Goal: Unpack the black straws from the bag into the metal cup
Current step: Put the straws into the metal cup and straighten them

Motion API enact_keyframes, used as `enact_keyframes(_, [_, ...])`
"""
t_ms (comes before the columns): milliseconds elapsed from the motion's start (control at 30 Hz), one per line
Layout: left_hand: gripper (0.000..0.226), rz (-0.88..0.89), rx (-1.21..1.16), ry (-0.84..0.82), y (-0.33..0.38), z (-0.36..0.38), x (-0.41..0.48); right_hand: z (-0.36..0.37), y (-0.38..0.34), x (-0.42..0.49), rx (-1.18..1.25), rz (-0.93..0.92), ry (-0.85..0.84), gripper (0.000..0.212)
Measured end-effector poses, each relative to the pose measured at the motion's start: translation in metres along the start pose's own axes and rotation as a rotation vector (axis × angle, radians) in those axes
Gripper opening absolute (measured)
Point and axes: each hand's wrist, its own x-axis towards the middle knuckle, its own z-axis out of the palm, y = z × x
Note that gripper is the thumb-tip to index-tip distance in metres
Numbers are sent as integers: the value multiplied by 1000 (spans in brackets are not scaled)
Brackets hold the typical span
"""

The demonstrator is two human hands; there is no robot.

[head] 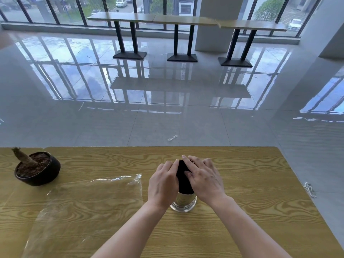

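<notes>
the black straws (183,178) stand as one tight bundle between the two hands, their long axis upright with a slight lean away from the person, lower ends already down in the metal cup (184,201) just below the wrists. the left hand (163,183) lies against the bundle's left flank, its fingers bent and curved in round the straws, tips touching them near the top. the right hand (204,180) comes from the other side and is the higher of the two: its fingers are nearly straight and a little spread, laid over the upper ends, with the thumb pressed flat on the near face of the bundle. so the straws are directly between and under the fingertips, and both hands are equally near; whatever comes next, by my reading a tamping or squaring of the tops and then letting go, turns on that upright axis staying in line with the cup mouth. both forearms reach forward and converge over the cup, wrists low, palms turned inward. the bag (89,202) lies flat and seemingly empty on the table (251,211), well off beyond the left hand's knuckles, so the unpacking looks close to done.
</notes>
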Motion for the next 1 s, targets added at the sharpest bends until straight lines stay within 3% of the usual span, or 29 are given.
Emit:
enact_keyframes(267, [65,-68,-137,-43,-2,-3,-2,-5,1,-7,162,87,39,68])
enact_keyframes(367, [58,-134,-125,-33,-3,-4,-5,-4,8,-13,150,180,34,68])
enact_keyframes(467, [25,-140,-59,-24,1,-3,-10,-1,10,-20,100,190,-18,68])
enact_keyframes(533, [15,-135,-40,-48,7,-2,-11,0,8,-21,100,184,-51,69])
enact_keyframes(1000, [38,-117,-17,-108,12,0,-5,-5,-1,-18,127,156,-73,71])
